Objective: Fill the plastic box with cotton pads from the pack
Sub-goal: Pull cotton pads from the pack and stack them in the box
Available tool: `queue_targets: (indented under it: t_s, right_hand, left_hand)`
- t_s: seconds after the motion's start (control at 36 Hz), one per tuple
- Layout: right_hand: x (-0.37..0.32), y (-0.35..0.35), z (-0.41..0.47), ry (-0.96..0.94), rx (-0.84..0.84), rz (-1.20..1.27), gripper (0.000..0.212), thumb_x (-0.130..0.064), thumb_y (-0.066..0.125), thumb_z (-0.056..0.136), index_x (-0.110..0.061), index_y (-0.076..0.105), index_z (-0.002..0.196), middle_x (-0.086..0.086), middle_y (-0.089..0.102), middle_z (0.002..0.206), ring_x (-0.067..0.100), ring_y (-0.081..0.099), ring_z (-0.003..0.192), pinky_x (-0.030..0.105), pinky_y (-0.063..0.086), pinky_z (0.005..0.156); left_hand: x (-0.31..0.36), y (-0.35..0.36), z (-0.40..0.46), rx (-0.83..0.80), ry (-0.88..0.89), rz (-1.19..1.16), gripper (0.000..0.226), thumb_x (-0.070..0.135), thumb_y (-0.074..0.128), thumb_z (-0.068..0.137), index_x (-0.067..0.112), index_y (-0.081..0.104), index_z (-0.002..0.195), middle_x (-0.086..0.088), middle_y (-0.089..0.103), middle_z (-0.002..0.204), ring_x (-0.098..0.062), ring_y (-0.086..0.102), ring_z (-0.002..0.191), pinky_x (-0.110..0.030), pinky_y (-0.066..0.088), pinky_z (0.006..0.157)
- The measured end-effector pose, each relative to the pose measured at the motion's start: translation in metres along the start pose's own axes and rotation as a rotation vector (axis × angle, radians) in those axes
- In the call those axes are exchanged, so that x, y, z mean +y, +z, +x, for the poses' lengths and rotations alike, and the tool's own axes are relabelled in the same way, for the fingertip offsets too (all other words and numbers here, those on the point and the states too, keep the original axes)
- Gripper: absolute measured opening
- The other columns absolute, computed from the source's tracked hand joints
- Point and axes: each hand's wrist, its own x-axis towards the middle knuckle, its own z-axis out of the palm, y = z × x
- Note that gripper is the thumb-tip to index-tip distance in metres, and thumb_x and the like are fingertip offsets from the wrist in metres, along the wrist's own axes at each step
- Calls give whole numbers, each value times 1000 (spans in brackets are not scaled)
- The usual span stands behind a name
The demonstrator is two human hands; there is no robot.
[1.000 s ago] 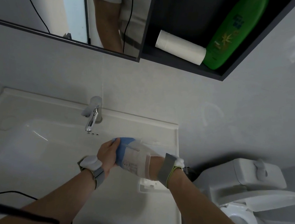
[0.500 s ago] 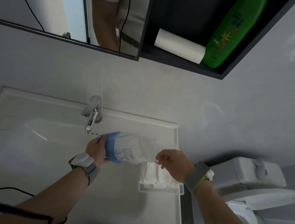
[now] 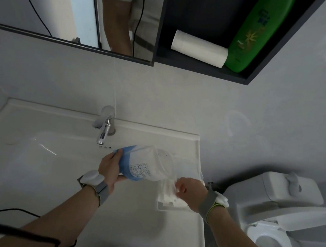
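My left hand (image 3: 110, 168) grips the blue closed end of the cotton pad pack (image 3: 145, 168), a clear bag lying tilted over the sink's right side with its open end to the right. My right hand (image 3: 190, 191) is at that open end, fingers curled on white cotton pads (image 3: 167, 195). The pads lie stacked in the clear plastic box (image 3: 168, 208), which stands on the sink's right ledge below the pack's mouth. My right hand hides part of the box.
A white sink (image 3: 32, 159) with a chrome tap (image 3: 104, 129) spreads to the left. A toilet (image 3: 281, 218) stands at the right. Above hang a mirror (image 3: 74, 5) and a dark shelf with a paper roll (image 3: 199, 48) and a green bottle (image 3: 256, 30).
My right hand came out of the pack and drew pads down onto the box. The pack tipped so its open end points down at the box. The left hand shifted left.
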Motion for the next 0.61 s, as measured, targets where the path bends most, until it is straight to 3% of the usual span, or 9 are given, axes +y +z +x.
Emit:
queue_targets:
  t_s: [0.08, 0.22, 0.36, 0.44, 0.5, 0.56, 0.61]
  right_hand:
    - [0, 2, -1, 8, 6, 20, 17, -32, 63, 86, -26, 62, 102, -6, 62, 98, 19, 60, 98, 31, 44, 90]
    - [-1, -10, -4, -1, 83, 62, 20, -26, 60, 87, -29, 62, 107, -9, 66, 97, 15, 61, 89, 30, 50, 86]
    - [-19, -39, -13, -114, 143, 268, 63, -48, 75, 75, -41, 41, 128, -16, 55, 104, 4, 57, 75, 19, 47, 69]
    - [-32, -51, -15, -170, 169, 361, 67, -50, 74, 76, -37, 42, 134, -14, 58, 108, 4, 59, 77, 18, 47, 73]
    - [-35, -55, -14, -179, 196, 351, 47, -48, 68, 83, -31, 54, 123, -12, 62, 103, 5, 60, 75, 19, 47, 70]
    - [-35, -54, -12, -180, 236, 325, 20, -43, 64, 88, -25, 63, 98, -11, 63, 88, 4, 58, 71, 22, 46, 66]
    - [-34, -52, -9, -182, 294, 323, 23, -35, 63, 90, -27, 54, 71, -12, 57, 68, 3, 51, 61, 25, 41, 60]
  left_hand:
    - [-1, 1, -1, -1, -10, 0, 29, 40, 50, 102, 21, 67, 116, -8, 69, 119, -34, 66, 105, -51, 59, 80]
    - [3, 4, -5, -6, -4, 3, 22, 37, 49, 103, 26, 68, 103, -4, 70, 109, -28, 68, 97, -39, 60, 64]
    - [6, 7, -6, -11, 3, 19, 23, 36, 47, 104, 24, 67, 106, -6, 70, 108, -28, 68, 96, -39, 61, 61]
    - [6, 10, -7, -38, 8, 33, 24, 37, 47, 104, 25, 67, 109, -5, 70, 109, -28, 68, 98, -40, 61, 62]
    - [7, 12, -8, -55, 8, 37, 24, 37, 46, 104, 26, 67, 108, -2, 70, 106, -27, 68, 96, -39, 61, 62]
    - [8, 14, -10, -72, 10, 30, 23, 37, 46, 104, 26, 66, 107, 0, 70, 103, -26, 69, 94, -39, 61, 63]
    - [10, 14, -11, -83, 10, 18, 25, 36, 45, 105, 24, 66, 106, 1, 70, 100, -26, 69, 92, -41, 62, 64]
